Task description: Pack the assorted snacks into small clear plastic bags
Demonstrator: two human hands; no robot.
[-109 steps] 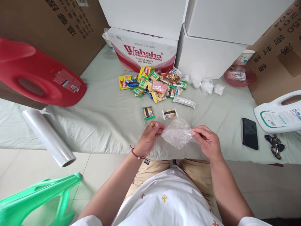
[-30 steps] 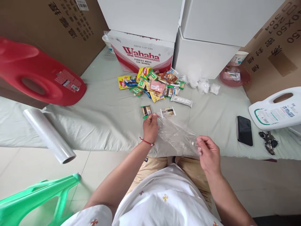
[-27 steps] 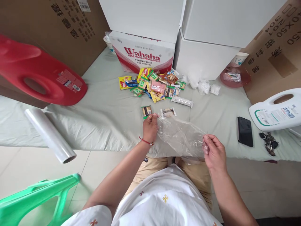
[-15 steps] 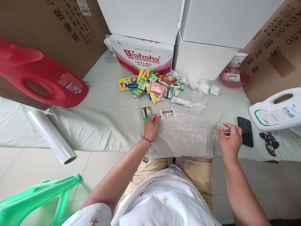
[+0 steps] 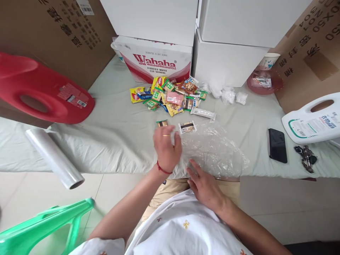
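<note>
A sheet of clear plastic film (image 5: 215, 152) lies crinkled at the bed's front edge. My left hand (image 5: 167, 147) is over its left side, palm down, with fingers bent and thumb apart, holding nothing that I can see. It partly hides a green-edged wrapped biscuit (image 5: 162, 123) just beyond the fingertips. Beside that biscuit, a white-edged wrapped biscuit (image 5: 187, 127) rests at the film's far left edge. My right hand (image 5: 207, 186) is low in front of me, fingers stretched out by the film's near edge; whether they touch it I cannot tell.
Wrapped snacks (image 5: 172, 95) are heaped before a Wahaha carton (image 5: 156, 60), with a white stick-shaped packet (image 5: 203, 113) nearby. Crumpled plastic (image 5: 227, 95) lies to their right. A film roll (image 5: 54, 157), red jug (image 5: 50, 92), phone (image 5: 277, 146), keys (image 5: 306, 157) and white jug (image 5: 313, 118) flank the work area.
My right hand has left the film's right side and come left, near my lap. My left hand has let go of the film's left edge and moved slightly left, over the green-edged biscuit.
</note>
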